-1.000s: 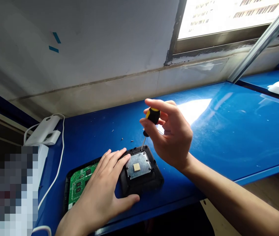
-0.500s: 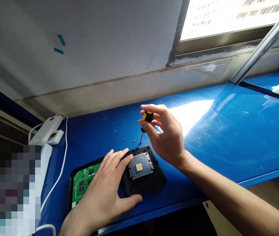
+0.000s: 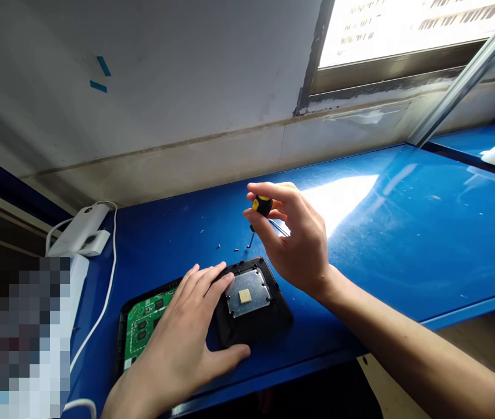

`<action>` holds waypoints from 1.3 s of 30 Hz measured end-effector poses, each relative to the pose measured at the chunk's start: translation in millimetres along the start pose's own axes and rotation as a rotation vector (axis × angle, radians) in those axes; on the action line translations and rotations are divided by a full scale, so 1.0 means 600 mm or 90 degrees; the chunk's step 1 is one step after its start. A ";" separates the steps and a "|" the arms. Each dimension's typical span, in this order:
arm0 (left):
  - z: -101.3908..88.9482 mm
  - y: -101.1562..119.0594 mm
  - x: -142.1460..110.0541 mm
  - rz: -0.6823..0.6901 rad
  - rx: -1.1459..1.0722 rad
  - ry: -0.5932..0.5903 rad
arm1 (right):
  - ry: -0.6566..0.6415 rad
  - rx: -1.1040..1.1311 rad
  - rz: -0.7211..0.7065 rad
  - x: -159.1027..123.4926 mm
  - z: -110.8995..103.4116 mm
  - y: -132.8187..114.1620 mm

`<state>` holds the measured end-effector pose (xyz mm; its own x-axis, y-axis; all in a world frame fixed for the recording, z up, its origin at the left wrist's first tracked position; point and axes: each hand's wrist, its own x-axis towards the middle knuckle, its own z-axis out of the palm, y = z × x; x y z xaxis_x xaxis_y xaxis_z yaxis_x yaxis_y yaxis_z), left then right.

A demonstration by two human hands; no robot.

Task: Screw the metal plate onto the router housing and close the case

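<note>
My right hand (image 3: 297,238) holds a small yellow-and-black screwdriver (image 3: 262,205) by its handle between thumb and fingers. Its thin shaft points down, and the tip is close to the tabletop just beyond a black plastic cover (image 3: 256,331). A small screw seems to be at the tip, but this is too small to be sure. The cover lies inner side up, with a silver metal plate (image 3: 253,305) and a yellowish square pad (image 3: 245,296) on it. Fingers spread, my left hand (image 3: 186,331) rests across the cover's left edge and a green circuit board (image 3: 142,326) in a black casing, partly hiding both.
Several tiny screws (image 3: 236,250) lie on the blue tabletop (image 3: 404,244) behind the cover. At the left are a white power strip (image 3: 79,231) and its white cable (image 3: 110,291). The wall (image 3: 177,87) rises behind the table, and a metal post (image 3: 465,75) stands at the right.
The screwdriver tip has shifted slightly away from the cover's far edge. Otherwise the view has only drifted a little; both hands keep their grip and pose.
</note>
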<state>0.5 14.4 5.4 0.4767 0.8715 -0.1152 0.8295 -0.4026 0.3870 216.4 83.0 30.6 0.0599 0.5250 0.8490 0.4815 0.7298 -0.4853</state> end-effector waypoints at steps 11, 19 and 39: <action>0.002 -0.002 0.001 0.000 0.017 -0.011 | 0.029 0.025 -0.041 0.004 -0.008 0.000; -0.002 0.003 -0.002 -0.022 0.008 -0.030 | 0.020 -0.003 -0.004 0.007 -0.009 -0.005; -0.003 -0.001 0.001 -0.001 0.021 0.003 | 0.011 0.231 0.086 -0.016 0.007 -0.015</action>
<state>-0.3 15.9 6.8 0.4744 0.8732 -0.1119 0.8393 -0.4103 0.3565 207.8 73.6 26.0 0.1184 0.6223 0.7738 0.1283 0.7632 -0.6334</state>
